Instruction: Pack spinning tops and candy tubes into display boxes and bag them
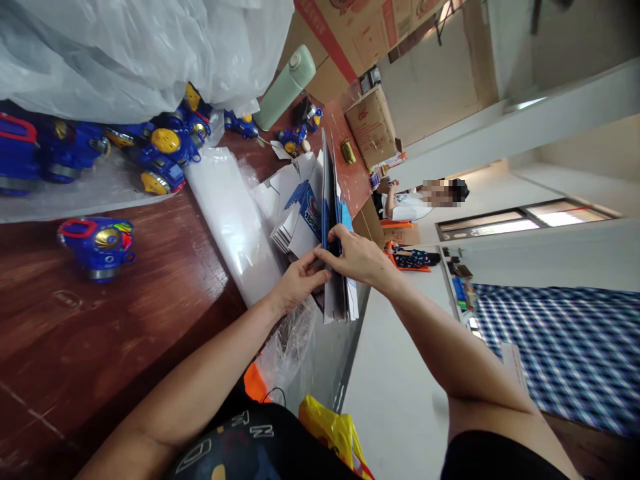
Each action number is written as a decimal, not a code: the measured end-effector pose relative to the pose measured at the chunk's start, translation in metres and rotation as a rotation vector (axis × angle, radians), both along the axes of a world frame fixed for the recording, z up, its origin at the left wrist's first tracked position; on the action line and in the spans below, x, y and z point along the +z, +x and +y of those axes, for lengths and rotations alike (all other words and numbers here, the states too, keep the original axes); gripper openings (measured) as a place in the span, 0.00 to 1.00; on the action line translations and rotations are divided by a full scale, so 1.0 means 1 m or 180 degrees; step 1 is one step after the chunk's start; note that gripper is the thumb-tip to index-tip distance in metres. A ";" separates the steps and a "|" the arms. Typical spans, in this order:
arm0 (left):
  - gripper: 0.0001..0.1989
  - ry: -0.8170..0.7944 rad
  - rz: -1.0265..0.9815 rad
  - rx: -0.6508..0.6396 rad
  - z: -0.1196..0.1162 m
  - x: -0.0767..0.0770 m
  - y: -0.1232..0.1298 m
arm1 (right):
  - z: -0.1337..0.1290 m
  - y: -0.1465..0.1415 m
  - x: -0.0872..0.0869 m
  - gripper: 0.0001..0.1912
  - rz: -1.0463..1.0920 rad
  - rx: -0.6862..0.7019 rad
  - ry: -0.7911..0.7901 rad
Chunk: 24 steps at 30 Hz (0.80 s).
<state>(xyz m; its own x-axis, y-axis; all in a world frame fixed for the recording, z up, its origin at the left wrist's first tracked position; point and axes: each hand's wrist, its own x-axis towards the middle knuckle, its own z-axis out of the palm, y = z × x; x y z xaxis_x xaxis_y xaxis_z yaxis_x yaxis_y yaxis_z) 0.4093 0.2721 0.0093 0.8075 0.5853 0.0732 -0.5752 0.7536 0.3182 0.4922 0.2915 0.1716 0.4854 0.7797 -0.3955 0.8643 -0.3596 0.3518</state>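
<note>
The view is tilted sideways. My right hand (361,256) is closed on a stack of flattened printed boxes (327,200), blue and white, held on edge. Against the near side of that stack my left hand (299,281) is closed, its thumb and fingertips meeting my right fingers at the edge. What lies inside the left fingers is partly hidden. Just beside them, more folded blue-and-white boxes (300,217) rest on the table. Clear plastic bags (237,220) lie flat to their left. A blue toy (103,245) with a red handle and gold disc sits apart on the tabletop.
Several blue-and-yellow toys (167,147) lie near a large translucent bag (150,53) on the reddish table (165,280). A pale green bottle (285,87) stands behind, near cardboard boxes (371,127). Another person (405,203) is farther off. A yellow bag (327,427) is near my body.
</note>
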 end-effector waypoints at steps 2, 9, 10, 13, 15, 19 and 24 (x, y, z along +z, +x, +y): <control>0.28 0.0298 0.0148 0.0212 0.003 0.005 -0.005 | 0.003 0.001 0.004 0.23 -0.0038 -0.0004 -0.0096; 0.31 0.1939 0.3255 0.2557 0.036 -0.012 -0.022 | 0.035 0.022 0.031 0.39 -0.0163 0.0072 -0.0273; 0.31 0.2034 0.3450 0.2466 0.039 -0.016 -0.022 | 0.043 0.022 0.031 0.35 -0.0186 0.0096 -0.0390; 0.26 0.2212 0.3377 0.2233 0.042 -0.024 -0.018 | 0.067 0.017 0.021 0.27 -0.0268 0.0078 -0.0703; 0.24 0.2031 0.3171 0.2240 0.043 -0.026 -0.016 | 0.079 0.011 0.011 0.24 -0.0405 0.0066 -0.0744; 0.20 0.1685 0.2919 0.2259 0.047 -0.028 -0.012 | 0.094 0.006 -0.013 0.29 -0.0526 0.0097 -0.0820; 0.21 0.1585 0.2847 0.2254 0.048 -0.031 -0.009 | 0.098 0.007 -0.031 0.37 -0.0494 0.0154 -0.0986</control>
<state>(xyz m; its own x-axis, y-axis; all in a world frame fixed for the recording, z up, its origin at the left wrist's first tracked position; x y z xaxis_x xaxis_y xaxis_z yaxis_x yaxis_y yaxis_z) 0.4006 0.3204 -0.0213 0.2065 0.9785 -0.0007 -0.2401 0.0514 0.9694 0.4991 0.3899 0.1404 0.5236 0.6577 -0.5415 0.8054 -0.1750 0.5663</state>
